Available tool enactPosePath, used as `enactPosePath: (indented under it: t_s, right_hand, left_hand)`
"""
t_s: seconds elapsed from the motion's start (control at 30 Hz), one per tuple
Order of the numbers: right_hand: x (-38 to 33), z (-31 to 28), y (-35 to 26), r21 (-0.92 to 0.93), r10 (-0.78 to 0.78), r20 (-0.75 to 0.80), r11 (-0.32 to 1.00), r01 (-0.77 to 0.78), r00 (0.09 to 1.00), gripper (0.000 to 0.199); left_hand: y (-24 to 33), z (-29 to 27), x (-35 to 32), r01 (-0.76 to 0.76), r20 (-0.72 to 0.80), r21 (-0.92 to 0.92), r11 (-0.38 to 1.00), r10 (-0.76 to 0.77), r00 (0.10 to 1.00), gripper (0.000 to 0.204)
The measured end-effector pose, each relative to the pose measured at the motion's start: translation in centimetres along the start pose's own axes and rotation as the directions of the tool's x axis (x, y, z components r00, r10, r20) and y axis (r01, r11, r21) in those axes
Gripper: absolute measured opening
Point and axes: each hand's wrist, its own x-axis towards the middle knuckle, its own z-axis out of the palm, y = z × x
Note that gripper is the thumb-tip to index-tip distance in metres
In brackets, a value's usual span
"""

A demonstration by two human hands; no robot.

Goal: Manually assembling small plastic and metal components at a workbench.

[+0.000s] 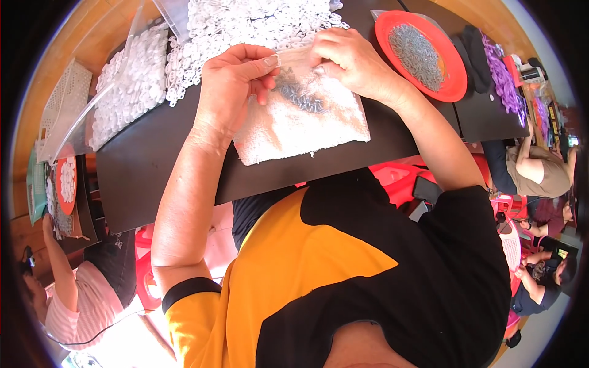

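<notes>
Between my hands is a small clear plastic bag [296,59]. My left hand [238,83] pinches its left edge between thumb and forefinger, the other fingers curled. My right hand [353,64] grips the opposite edge with bent fingers. Just below lies a small heap of grey screws [302,99]; I cannot tell if they are inside the bag or on the cloth. A pale pinkish towel [294,138] is spread on the dark table under both hands.
White plastic pieces [245,21] pile up beyond my hands, with more in a block [132,86] to the left. A red plate [453,76] of grey screws stands at the right, near purple pieces [502,76]. Other people sit at both sides.
</notes>
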Motion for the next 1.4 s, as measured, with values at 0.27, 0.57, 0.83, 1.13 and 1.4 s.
enactPosePath:
  t_s: [0.27, 0.57, 0.83, 1.13, 1.4]
  right_hand:
    - [2.2, -1.6, -3.3, -0.057, 0.022, -0.132, 0.998, -0.030, 0.991, 0.007]
    - [4.3, 0.1, -4.3, 0.123, 0.116, -0.198, 0.988, -0.093, 0.973, 0.006]
    - [4.2, 0.3, -4.4, 0.349, 0.298, -0.191, 0.911, -0.219, 0.935, 0.008]
    - [4.2, 0.5, -4.9, 0.175, 0.156, -0.257, 0.978, -0.113, 0.954, 0.009]
    - [4.2, 1.8, -5.2, 0.287, 0.267, -0.256, 0.939, -0.191, 0.929, 0.007]
  left_hand:
    - [0.0, 0.2, -0.3, -0.011, 0.038, 0.000, 1.000, 0.011, 0.999, 0.015]
    - [0.3, 0.0, -0.4, -0.071, 0.009, -0.096, 0.993, 0.072, 0.997, 0.012]
    - [0.3, 0.1, -0.4, -0.098, -0.056, -0.146, 0.984, 0.091, 0.994, 0.011]
    - [0.2, 0.4, -0.6, -0.089, -0.061, -0.111, 0.990, 0.083, 0.995, 0.010]
    - [-0.3, 0.8, -0.8, -0.073, -0.112, -0.110, 0.991, 0.060, 0.992, 0.009]
